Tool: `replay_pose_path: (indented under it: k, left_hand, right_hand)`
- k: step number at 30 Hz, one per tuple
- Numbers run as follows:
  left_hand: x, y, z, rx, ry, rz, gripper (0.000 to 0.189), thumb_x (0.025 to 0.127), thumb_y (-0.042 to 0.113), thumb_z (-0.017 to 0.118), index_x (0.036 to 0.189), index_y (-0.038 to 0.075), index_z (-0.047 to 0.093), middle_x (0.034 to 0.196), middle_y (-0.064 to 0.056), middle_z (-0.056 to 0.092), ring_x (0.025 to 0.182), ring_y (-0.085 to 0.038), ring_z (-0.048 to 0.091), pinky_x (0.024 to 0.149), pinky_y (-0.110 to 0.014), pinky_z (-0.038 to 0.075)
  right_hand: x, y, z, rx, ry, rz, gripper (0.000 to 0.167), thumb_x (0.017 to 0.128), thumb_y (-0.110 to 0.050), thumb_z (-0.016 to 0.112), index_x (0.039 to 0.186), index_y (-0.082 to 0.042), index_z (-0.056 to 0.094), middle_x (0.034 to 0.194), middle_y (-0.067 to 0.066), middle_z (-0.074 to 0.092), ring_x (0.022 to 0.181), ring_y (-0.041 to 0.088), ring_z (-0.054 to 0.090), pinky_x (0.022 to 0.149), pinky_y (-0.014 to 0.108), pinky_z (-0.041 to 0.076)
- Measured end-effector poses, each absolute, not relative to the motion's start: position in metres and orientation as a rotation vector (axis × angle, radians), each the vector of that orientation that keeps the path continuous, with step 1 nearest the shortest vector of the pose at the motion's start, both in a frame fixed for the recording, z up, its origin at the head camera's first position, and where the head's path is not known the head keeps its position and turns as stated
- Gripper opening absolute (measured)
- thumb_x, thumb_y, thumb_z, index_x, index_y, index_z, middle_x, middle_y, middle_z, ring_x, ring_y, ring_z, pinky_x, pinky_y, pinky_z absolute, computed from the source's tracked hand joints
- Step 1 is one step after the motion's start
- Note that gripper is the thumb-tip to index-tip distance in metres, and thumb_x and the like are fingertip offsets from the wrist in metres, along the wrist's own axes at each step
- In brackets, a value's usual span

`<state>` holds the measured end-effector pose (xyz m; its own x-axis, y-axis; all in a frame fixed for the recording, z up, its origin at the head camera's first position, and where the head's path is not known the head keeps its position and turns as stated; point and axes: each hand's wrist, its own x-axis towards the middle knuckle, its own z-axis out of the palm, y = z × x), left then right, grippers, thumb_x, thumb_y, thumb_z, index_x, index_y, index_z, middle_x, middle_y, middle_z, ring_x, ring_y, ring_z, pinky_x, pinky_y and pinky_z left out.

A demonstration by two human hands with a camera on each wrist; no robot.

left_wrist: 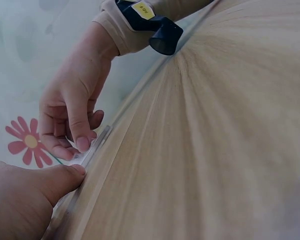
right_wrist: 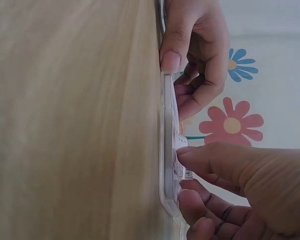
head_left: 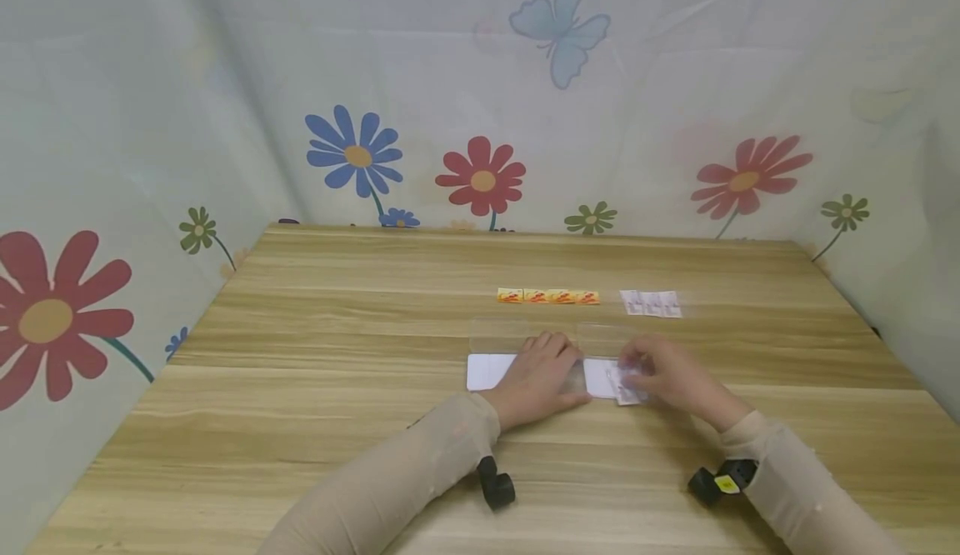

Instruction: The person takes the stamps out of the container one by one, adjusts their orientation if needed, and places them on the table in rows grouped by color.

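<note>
A white, shallow rectangular case (head_left: 491,369) lies on the wooden table, with clear lid flaps (head_left: 501,336) folded out on its far side. Across its middle lies my left hand (head_left: 538,376), thumb at the near edge and curled fingers over it, gripping it; the hand hides that part. At the case's right end my right hand (head_left: 667,376) pinches a small white packet with faint print (head_left: 628,388) between thumb and fingers. In the right wrist view this packet (right_wrist: 181,162) stands slightly tilted against the case (right_wrist: 168,140). My right fingers partly cover it.
Behind the case, a row of several small yellow-and-red packets (head_left: 549,297) lies on the table (head_left: 337,422). To their right sit several overlapping white printed packets (head_left: 651,303). A flowered curtain (head_left: 420,55) hangs along the table's back and sides.
</note>
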<state>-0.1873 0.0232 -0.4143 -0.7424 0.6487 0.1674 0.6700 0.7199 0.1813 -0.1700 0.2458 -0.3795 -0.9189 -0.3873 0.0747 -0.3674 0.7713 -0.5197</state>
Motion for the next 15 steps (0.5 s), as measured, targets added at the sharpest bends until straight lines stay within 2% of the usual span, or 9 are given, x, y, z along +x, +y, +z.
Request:
replay_pose_path:
  k: [15]
  left_hand:
    - [-0.1816,0.0277,-0.4183,-1.061,-2.818,-0.337,0.057,0.086,0.056,0.062,0.126,0.016,0.058,0.124,-0.001,0.055,0.118,-0.017,0.05,0.104,-0.034,0.04]
  right_hand:
    - [-0.1673,0.2517,-0.3856,-0.632,2.926,-0.842,0.01,0.082,-0.006,0.071,0.09,-0.009,0.065,0.089,0.003,0.067,0.082,0.015,0.058,0.073,0.031,0.048]
